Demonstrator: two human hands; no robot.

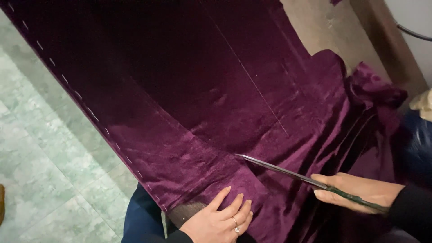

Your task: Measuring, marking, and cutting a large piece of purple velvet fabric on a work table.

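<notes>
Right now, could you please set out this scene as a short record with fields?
Left hand: the left hand lies flat on the purple velvet fabric, near its cut edge; a ring shows on one finger.
Right hand: the right hand grips long scissors, blades pointing left along the cloth.
Fabric: spread over a wooden table, white dashed stitching along its left edge, a thin chalk line running across it.
Floor: pale green tiles on the left.
</notes>
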